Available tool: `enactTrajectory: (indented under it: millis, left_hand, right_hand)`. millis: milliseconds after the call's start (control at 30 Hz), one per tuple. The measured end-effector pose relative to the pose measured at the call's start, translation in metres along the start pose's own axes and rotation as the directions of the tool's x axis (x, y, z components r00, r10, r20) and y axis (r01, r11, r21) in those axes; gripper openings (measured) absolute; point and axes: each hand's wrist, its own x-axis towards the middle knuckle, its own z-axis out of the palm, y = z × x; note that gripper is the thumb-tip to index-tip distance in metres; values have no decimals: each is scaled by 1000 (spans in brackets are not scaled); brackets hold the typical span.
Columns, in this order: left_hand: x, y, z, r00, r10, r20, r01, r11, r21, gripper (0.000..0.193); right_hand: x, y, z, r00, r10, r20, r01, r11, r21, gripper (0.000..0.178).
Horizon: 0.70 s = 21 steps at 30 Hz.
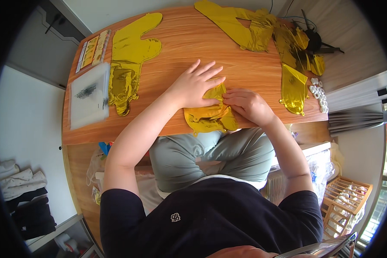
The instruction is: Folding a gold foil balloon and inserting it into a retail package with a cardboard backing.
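A folded, flat gold foil balloon (204, 119) lies at the near edge of the wooden table, in front of my lap. My left hand (196, 88) rests on its upper part with the fingers spread, partly covering it. At the balloon's right side, my right hand (250, 105) is closed, its thumb and fingers pinching the foil edge. The fingertips of the right hand are partly hidden against the foil. Another flat gold foil balloon (131, 47) is laid out to the left, its lower end crinkled.
More gold foil balloons (256, 26) lie at the far right, near a black stand (314, 39). Small white rings (318, 92) sit by the right edge of the table (172, 43). Clear plastic bags (89, 96) and a printed card (92, 50) lie at the left.
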Motion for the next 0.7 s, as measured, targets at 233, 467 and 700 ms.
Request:
enactTrajectory:
  millis: [233, 467, 700]
  left_hand:
    - [8, 13, -32, 992, 85, 94, -92, 994, 62, 74]
    - [-6, 12, -10, 979, 127, 158, -97, 978, -182, 67]
    - [-10, 13, 1, 984, 111, 141, -86, 981, -171, 68]
  right_hand:
    - [0, 0, -1, 1000, 0, -4, 0, 1000, 7, 19]
    - [2, 1, -5, 999, -23, 28, 23, 999, 22, 18]
    - [-1, -5, -12, 989, -143, 49, 145, 988, -53, 26]
